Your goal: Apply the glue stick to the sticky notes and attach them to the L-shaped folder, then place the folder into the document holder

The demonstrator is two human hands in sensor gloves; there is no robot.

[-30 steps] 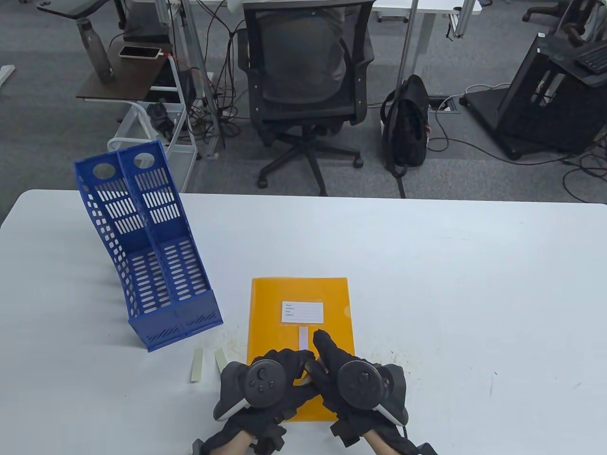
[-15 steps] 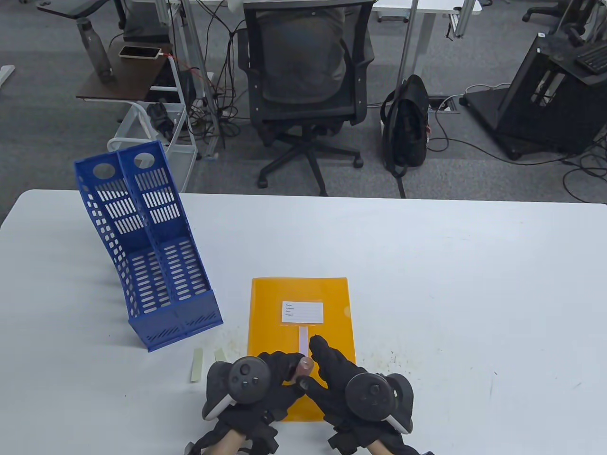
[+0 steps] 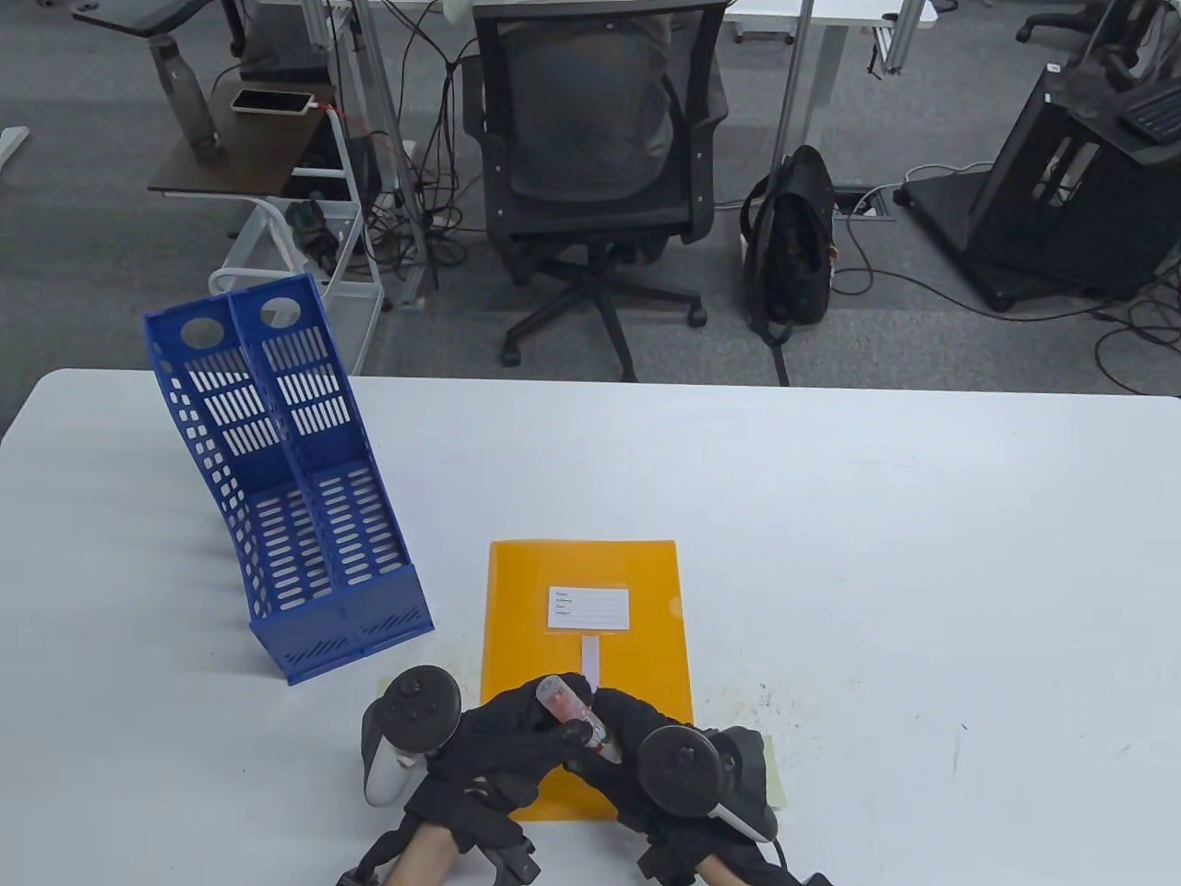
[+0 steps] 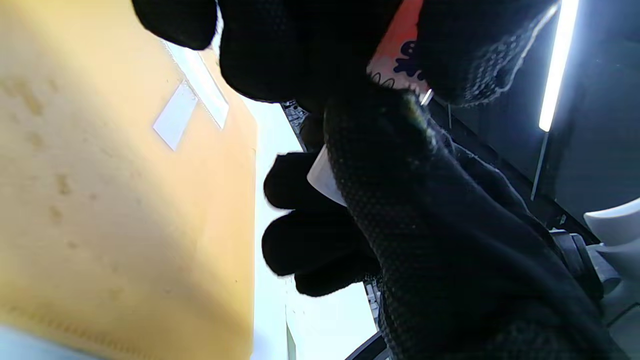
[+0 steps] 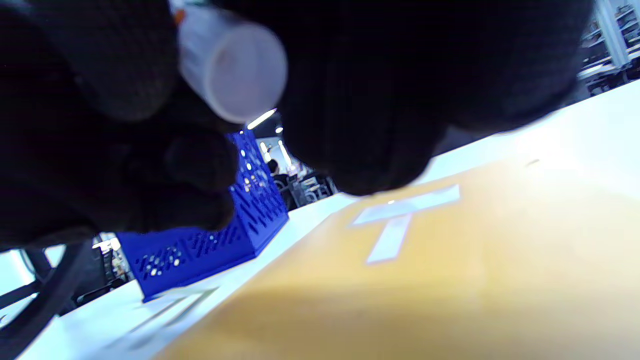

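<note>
left hand grips glue stick | right hand grips it too (over folder)

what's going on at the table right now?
A person in sensor gloves holds a glue stick between the left hand and the right hand, low over the near end of the orange folder, which lies flat on the white table. One narrow white sticky note already sits on the folder under its label. The blue document holder stands to the left with nothing visible in it, so the folder is not filed yet.
</note>
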